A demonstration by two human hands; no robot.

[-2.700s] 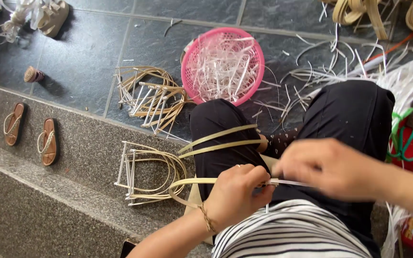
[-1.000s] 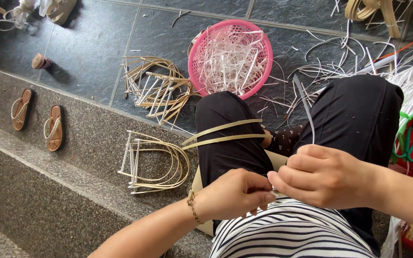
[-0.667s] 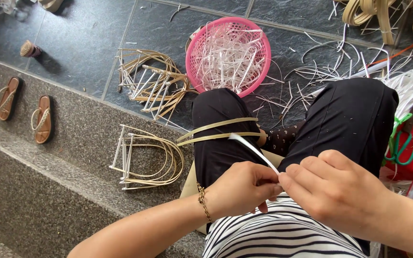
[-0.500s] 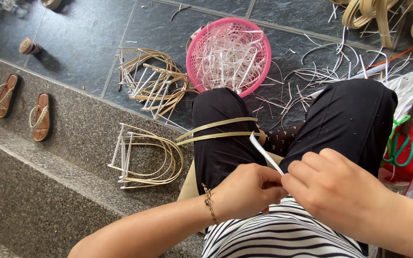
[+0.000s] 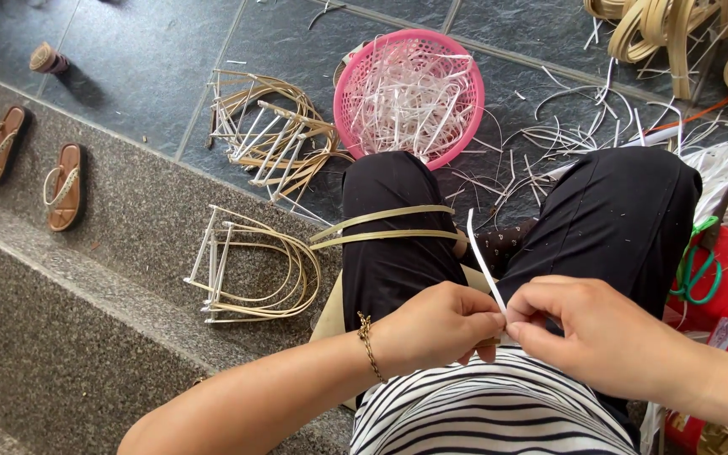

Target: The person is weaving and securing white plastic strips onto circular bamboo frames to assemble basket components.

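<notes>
The left hand (image 5: 436,324) and right hand (image 5: 587,333) both pinch a white strip (image 5: 482,261) above the lap, fingers closed. Beyond the knees sits a pink basket (image 5: 355,72). Pinched this tightly, the thin strip could kink or slip free.

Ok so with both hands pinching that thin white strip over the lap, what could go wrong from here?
The white strip is thin and stands free above the left hand and right hand; it may kink or slip out of the pinch. The bamboo loop only rests across the knee and could slide off. Loose white strips scattered on the floor by the pink basket might tangle around the feet.
</notes>
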